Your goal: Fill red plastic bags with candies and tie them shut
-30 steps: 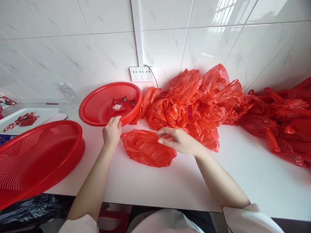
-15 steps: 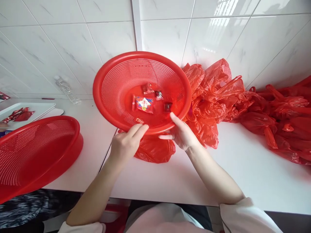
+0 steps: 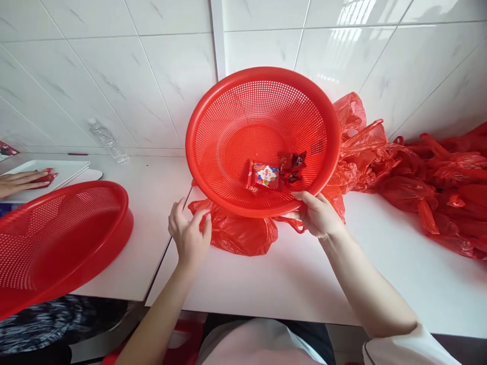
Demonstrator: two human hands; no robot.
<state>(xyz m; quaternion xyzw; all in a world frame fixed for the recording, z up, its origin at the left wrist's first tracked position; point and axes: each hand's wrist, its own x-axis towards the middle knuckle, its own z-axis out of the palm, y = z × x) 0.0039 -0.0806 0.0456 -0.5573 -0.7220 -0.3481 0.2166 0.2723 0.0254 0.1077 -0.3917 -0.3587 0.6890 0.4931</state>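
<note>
- The basket (image 3: 236, 126), a round red plastic one with a mesh wall, is held up off the table (image 3: 285, 284) and tipped so that its open side faces the person.
- Inside the basket a few sweets (image 3: 268, 175) in red wrappers lie bunched together against its lower wall, close to the rim.
- The right hand (image 3: 317, 215) holds the basket at the lower right of its rim, pinching it with the thumb over the edge and the other fingers underneath.
- The left hand (image 3: 188, 233) is just below the basket's lower left edge, apart from it. Its fingers are bent and slightly spread, with the thumb against a crumpled red bag (image 3: 239, 235). Whether it grips the plastic cannot be told.
- That bag lies on the table directly under the basket, which hides part of it.
- A heap of red bags (image 3: 437, 187) lies to the right of the basket and behind it, along the tiled wall.
- A second red basket (image 3: 95, 253) sits well to the left of the held one, at the table's near edge.
- Further left of the basket is a white tray (image 3: 72, 167), where another person's hand (image 3: 19, 181) rests flat beside a red packet (image 3: 49, 176).
- A clear bottle (image 3: 106, 142) lies by the wall to the left of the basket.
</note>
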